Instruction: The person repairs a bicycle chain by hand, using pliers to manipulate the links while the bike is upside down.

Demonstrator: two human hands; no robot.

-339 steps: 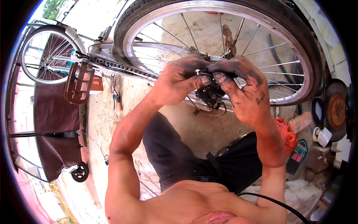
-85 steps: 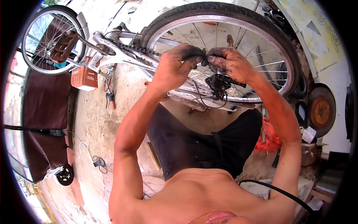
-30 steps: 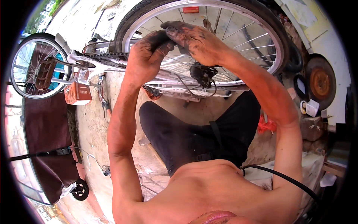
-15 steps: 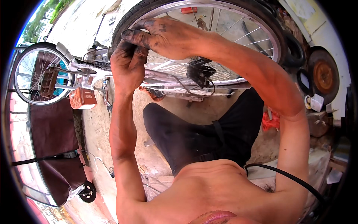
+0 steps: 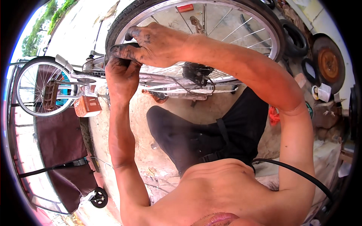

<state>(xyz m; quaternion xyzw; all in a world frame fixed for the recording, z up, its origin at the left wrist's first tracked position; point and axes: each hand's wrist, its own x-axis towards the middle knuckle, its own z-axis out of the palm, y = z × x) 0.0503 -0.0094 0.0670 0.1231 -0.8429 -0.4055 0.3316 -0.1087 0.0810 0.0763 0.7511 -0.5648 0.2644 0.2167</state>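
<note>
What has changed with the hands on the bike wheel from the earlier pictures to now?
Both hands left the dark gear cluster at the wheel's hub and moved left and up to the black rubber tyre. The left hand and right hand now meet at the rim there, fingers curled on it. The silver spoked bicycle wheel stayed in place, as did the orange box.

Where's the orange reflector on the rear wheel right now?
In the head view the orange reflector sits at the top centre among the rear wheel's spokes, just right of and above the right hand.
</note>
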